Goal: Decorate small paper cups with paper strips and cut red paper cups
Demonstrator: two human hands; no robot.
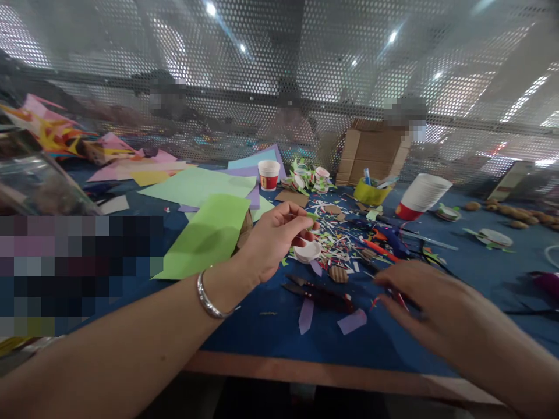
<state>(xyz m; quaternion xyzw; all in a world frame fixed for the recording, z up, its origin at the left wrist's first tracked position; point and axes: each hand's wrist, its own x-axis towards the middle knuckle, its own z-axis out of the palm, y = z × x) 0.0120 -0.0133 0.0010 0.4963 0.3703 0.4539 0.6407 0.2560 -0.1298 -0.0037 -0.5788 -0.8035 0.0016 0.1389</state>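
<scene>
A person's left hand (282, 233), a silver bangle (209, 297) at the wrist, pinches a small bright-green paper scrap (312, 216) between thumb and fingers over a blue-covered table (262, 337). The scrap sits at the fingertips, to the left of the right hand (425, 299) and farther from the table's near edge. That right hand — blurred, its fingers curled — grips a dark, slender tool (371, 267), its exact type unclear, well apart from the scrap.

Just below the left fingertips lies a shallow, round white paper piece (308, 251), beside a litter of multicoloured paper clippings (338, 240). Between the hands, nearer the table edge, rest dark metal snips (321, 295) and a ribbed brown cardboard piece (338, 274), with two lilac paper strips (351, 321) close by. A large lime-green paper sheet (205, 235) spreads left of the left hand; a leaning stack of red-and-white paper cups (421, 195) stands beyond the right.
</scene>
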